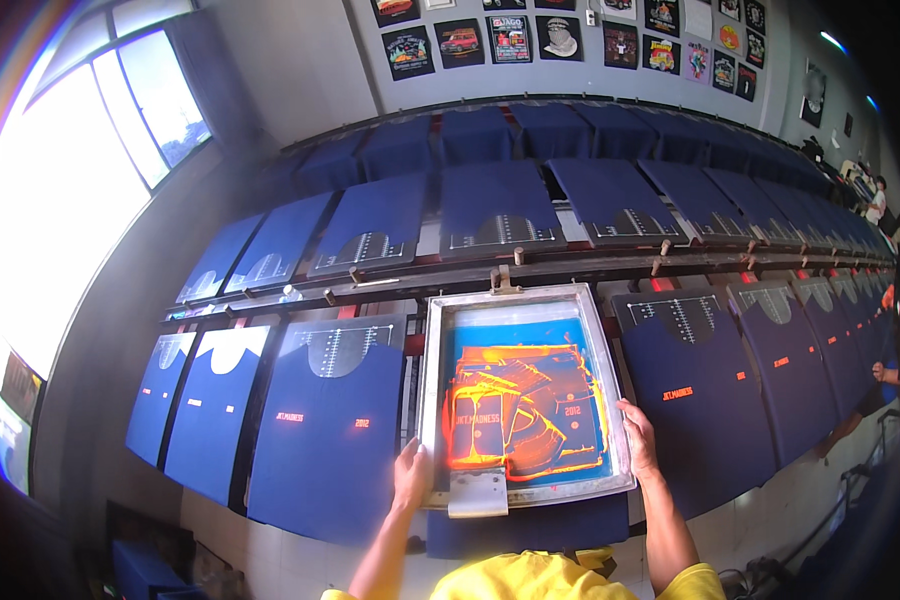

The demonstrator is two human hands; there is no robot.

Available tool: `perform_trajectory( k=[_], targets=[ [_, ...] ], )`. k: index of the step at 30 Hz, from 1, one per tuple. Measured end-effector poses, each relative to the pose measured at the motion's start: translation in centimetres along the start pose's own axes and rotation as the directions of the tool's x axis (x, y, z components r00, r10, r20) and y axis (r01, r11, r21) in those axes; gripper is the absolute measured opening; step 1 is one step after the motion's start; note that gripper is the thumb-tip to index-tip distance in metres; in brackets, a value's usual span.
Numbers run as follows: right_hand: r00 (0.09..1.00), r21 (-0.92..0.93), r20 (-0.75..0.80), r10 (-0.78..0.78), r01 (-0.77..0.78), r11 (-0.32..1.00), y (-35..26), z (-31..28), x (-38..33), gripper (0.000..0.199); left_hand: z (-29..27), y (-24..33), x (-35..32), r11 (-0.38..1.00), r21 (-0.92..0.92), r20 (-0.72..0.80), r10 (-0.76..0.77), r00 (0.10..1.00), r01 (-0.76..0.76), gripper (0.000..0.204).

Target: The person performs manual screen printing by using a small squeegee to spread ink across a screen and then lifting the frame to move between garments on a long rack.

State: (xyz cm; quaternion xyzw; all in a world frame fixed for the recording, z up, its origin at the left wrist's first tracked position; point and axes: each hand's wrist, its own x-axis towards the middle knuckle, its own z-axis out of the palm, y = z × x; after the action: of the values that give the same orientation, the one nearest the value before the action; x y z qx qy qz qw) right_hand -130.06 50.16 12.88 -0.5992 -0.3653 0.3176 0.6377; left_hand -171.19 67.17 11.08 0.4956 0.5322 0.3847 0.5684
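A screen printing frame (432, 390) with pale metal sides lies over a board in the front row. Streaks of bright orange ink (530, 385) cover its blue mesh. My left hand (411, 474) grips the left side near the lower corner, its thumb along the edge. On the opposite side, a little higher, my right hand (638, 438) holds the frame too; its fingers are partly hidden beneath. A squeegee with a metal plate handle (478, 494) rests at the frame's near edge, its blade end on the inked mesh. Navy fabric (530, 530) shows below the frame.
Navy shirts on boards stand either side: one at left (320, 450), one at right (705, 420), both with small orange prints. A metal rail (390, 290) with pegs runs behind the frame. Further rows of shirts lie beyond. At far right are a person (876, 203) and another person's hand (883, 373).
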Motion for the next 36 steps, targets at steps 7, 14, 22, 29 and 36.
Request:
perform_trajectory(
  k=[7, 14, 22, 29, 36],
  targets=[
    [0.997, 0.017, -0.032, -0.064, 0.065, 0.998, 3.0, -0.3, -0.1, 0.052, 0.7, -0.5, 0.1, 0.999, -0.046, 0.025, -0.014, 1.0, 0.015, 0.057],
    [0.985, -0.218, -0.07, -0.157, 0.139, 0.966, 4.8, 0.3, 0.8, 0.051, 1.3, 2.0, -1.5, 0.999, -0.015, -0.05, -0.051, 0.997, 0.051, 0.057],
    [0.895, -0.62, 0.351, -0.274, 0.441, 0.649, -2.2, 11.3, -4.9, 0.05, -4.2, -1.4, -2.7, 0.915, 0.094, -0.122, 0.401, 0.908, -0.392, 0.029],
    [0.594, -0.552, 0.8, -0.086, 0.784, 0.285, -3.2, 17.8, -9.8, 0.066, -3.8, -2.8, -12.6, 0.981, -0.191, 0.077, -0.008, 0.997, 0.023, 0.031],
    [0.695, -0.622, 0.697, -0.174, 0.707, 0.335, -5.4, 20.2, -5.5, 0.039, 1.5, -2.6, -12.2, 0.75, -0.213, 0.624, -0.388, 0.678, 0.626, 0.043]
  ],
)
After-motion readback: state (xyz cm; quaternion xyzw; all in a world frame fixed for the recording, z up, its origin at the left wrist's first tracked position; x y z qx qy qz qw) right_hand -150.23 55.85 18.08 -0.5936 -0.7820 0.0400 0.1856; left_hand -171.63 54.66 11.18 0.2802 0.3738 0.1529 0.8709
